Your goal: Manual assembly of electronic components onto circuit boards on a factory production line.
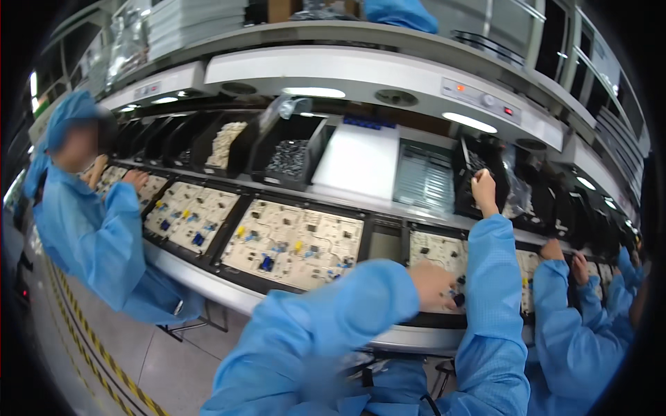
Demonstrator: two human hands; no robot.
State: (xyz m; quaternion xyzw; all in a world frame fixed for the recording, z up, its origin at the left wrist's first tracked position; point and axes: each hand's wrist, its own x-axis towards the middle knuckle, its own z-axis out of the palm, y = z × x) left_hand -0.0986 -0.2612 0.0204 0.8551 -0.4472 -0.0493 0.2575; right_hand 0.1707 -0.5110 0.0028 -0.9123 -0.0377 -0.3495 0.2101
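Note:
My left hand (433, 286) reaches across to the right, low over a cream circuit board (433, 248) in a black frame. Its fingers are drawn together beside small black components on the board, and what they pinch, if anything, is too small to tell. Farther away, my right hand (484, 191) is raised at the edge of a black parts bin (466, 163) that holds small dark parts. The fingers of this hand are curled closed, and anything inside them is hidden.
More framed circuit boards (295, 243) line the bench to the left. Behind them stand a bin of dark parts (288, 158), a white sheet (359, 158) and a clear plastic tray (424, 177). A co-worker (90, 215) sits left; other people's sleeves (572, 312) are close on my right.

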